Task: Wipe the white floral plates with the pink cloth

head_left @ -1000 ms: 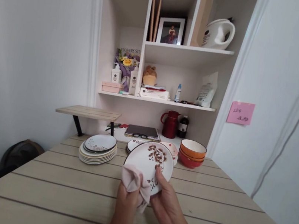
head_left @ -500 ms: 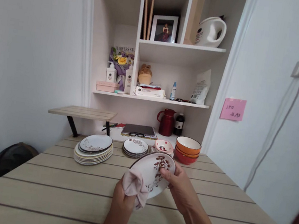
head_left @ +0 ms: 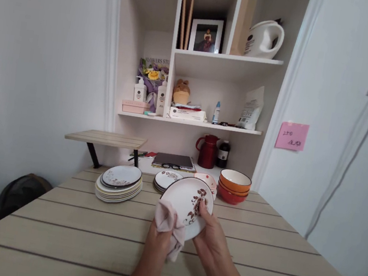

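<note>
Plate (head_left: 178, 197) tilted in air, front-left of bowls (head_left: 233, 188). Right hand (head_left: 211, 239) pinches its right side, thumb on top; left hand (head_left: 158, 241) bunches cloth (head_left: 173, 228) against near-left rim. Likely stiff, slippery, breakable (ceramic, I'd guess); best held by rim, supported underneath.

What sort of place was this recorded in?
Probably a room in a home: a slatted table stands in front of white shelves that hold a framed picture and other personal odds and ends.
</note>
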The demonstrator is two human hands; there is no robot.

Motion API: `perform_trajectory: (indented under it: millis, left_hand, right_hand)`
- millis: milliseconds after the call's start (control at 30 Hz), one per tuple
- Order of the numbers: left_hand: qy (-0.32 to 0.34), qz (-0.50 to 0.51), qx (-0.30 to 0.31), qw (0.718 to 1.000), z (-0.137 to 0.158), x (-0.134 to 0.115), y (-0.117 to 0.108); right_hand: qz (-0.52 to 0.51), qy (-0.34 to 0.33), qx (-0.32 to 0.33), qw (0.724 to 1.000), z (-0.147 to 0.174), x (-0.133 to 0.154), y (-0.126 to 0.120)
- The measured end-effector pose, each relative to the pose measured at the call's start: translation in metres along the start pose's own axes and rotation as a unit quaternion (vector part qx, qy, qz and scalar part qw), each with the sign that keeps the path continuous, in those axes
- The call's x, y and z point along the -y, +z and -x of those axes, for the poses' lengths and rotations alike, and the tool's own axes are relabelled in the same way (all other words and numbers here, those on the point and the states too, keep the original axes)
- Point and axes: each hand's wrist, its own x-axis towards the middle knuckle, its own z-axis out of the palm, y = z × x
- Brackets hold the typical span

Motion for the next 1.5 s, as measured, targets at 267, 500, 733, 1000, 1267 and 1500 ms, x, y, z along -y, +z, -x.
perform_trajectory:
  millis: [267,500,733,1000,1267,1500]
  left_hand:
    - [-0.007,-0.052,-0.065,0.997,-0.009,0.011,-0.012]
    - [-0.012,-0.014,-0.015,1.000,-0.006,0.003,-0.017]
    - [0.124,-0.100,-0.013,0.987,-0.002,0.013,-0.020]
    - [0.242,-0.173,0.101,0.949,0.003,0.013,-0.024]
    - [0.151,-0.126,-0.075,0.978,-0.002,0.024,-0.023]
    - [0.090,-0.111,-0.030,0.989,0.003,0.012,-0.012]
  right_hand:
    - [-0.030,0.110,0.065,0.991,0.005,-0.012,0.004]
    - [0.156,0.064,0.107,0.980,0.005,0.020,-0.002]
    - [0.283,-0.099,0.109,0.948,0.007,0.042,0.002]
    - [0.375,-0.114,0.129,0.911,-0.002,0.062,-0.015]
    - [0.205,-0.107,0.075,0.970,0.006,0.033,-0.004]
    - [0.068,-0.054,0.038,0.996,0.011,0.012,0.006]
